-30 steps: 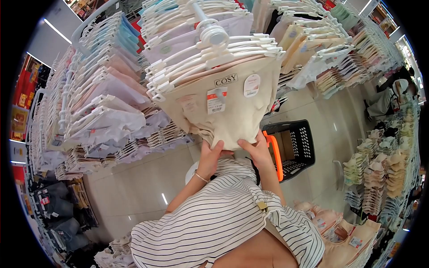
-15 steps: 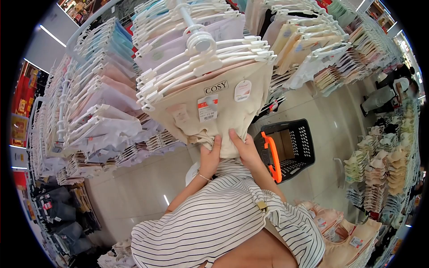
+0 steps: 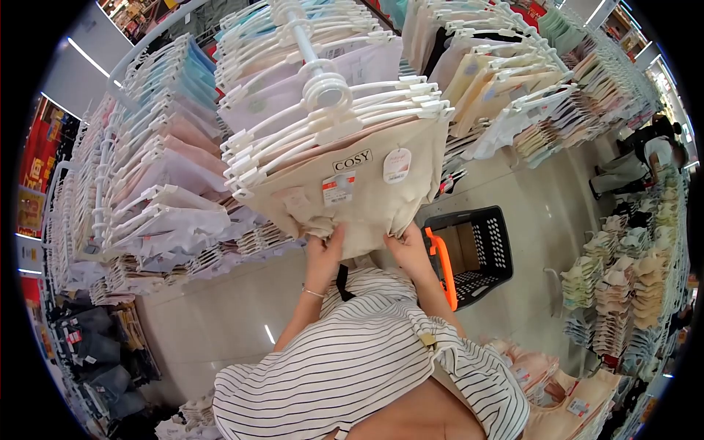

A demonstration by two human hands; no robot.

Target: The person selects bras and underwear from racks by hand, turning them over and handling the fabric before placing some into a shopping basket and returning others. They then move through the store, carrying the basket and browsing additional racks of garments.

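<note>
Far to the left of the beige COSY underwear [image 3: 372, 199], a red poster [image 3: 44, 143] stood at the view's edge, with dark denim garments [image 3: 92, 323] well below it. Nearer, a rack of white and lavender garments [image 3: 172, 213] walled off the underwear's left side. Below and left of the underwear lay bare floor tiles [image 3: 227, 315], open room bounded by that rack, the denim and the person's striped top [image 3: 315, 359]. The left hand [image 3: 323, 253] pinched the underwear's lower left part, thumb on the front and fingers curled behind, the gap between them taken up by cloth. The underwear hung by its top edge from white clip hangers [image 3: 337, 136], under a pale rail [image 3: 302, 44] whose round end cap [image 3: 328, 92] jutted above it; its lower edge came close to the person's body, with little room between. A price tag [image 3: 339, 188] and an oval tag [image 3: 397, 166] showed on its front. The right hand [image 3: 408, 248] gripped the lower right part, thumb and fingers nearly together on the fabric. Just right of the underwear, a black shopping basket [image 3: 495, 238] blocked part of the floor, its orange handle [image 3: 445, 271] beside the right forearm. Farther right ran an open aisle [image 3: 546, 213], edged by a rack of bras [image 3: 612, 293], with another person [image 3: 645, 161] near its far end.
</note>
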